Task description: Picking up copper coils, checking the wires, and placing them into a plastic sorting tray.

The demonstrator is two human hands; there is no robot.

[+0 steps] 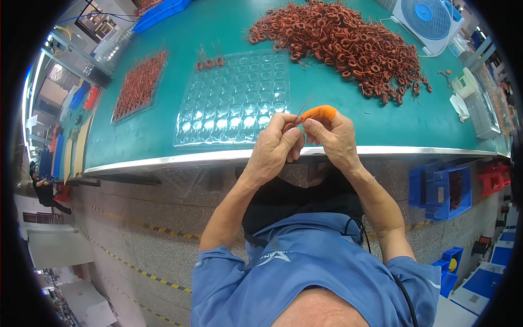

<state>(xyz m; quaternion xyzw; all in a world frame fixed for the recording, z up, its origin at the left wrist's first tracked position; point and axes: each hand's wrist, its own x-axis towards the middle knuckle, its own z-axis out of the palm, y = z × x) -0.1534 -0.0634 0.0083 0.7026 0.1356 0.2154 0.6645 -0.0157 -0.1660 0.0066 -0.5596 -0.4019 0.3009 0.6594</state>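
In front of my chest, just over the table's near edge, a small ring-shaped coil of copper wire (289, 127) is pinched in my left hand (269, 146). A thin wire lead (308, 102) sticks up from it. My right hand (340, 143) wears an orange finger cot (321, 111) on its index finger. Thumb and index finger are closed together beside the coil, at its wire lead; the exact grip is partly hidden. Beyond my left hand lies a clear plastic tray (218, 101) of round pockets, with three coils (210, 63) along its far edge.
A large heap of copper coils (343, 46) covers the far right of the green table (321, 82). Another tray packed with coils (139, 86) lies at left. A fan (426, 19) stands at the far right corner. Blue bins (441, 191) sit below the table at right.
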